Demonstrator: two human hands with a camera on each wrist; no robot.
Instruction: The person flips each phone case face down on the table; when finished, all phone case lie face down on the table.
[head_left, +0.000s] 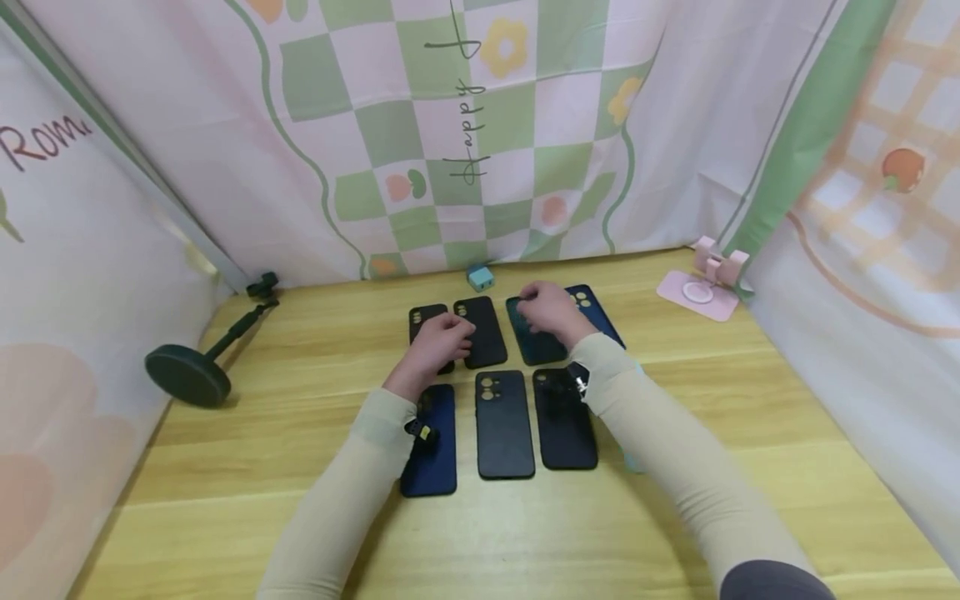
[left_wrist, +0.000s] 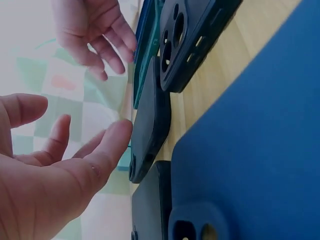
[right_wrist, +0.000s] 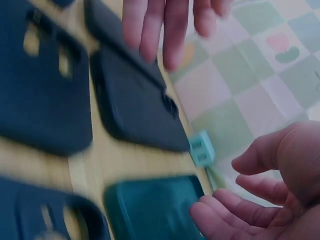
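Several phone cases lie flat in two rows on the wooden table. My left hand (head_left: 442, 342) hovers over the back row, between a black phone case (head_left: 427, 313) and another black phone case (head_left: 482, 335). Its fingers are loosely bent with nothing between them, as the left wrist view shows. Over the teal phone case (head_left: 536, 345) is my right hand (head_left: 553, 312), relaxed and holding nothing; a blue phone case (head_left: 602, 317) lies beside it. In front are a blue phone case (head_left: 438, 454), a dark grey phone case (head_left: 505, 429) and a black phone case (head_left: 567, 429).
A small light-blue charger block (head_left: 481, 278) sits behind the back row. At left lies a black round-based stand (head_left: 187, 375); a pink phone stand (head_left: 701, 292) is at back right. Light-blue edges (head_left: 635, 461) show beside my right forearm. Printed curtains (head_left: 480, 125) enclose the table.
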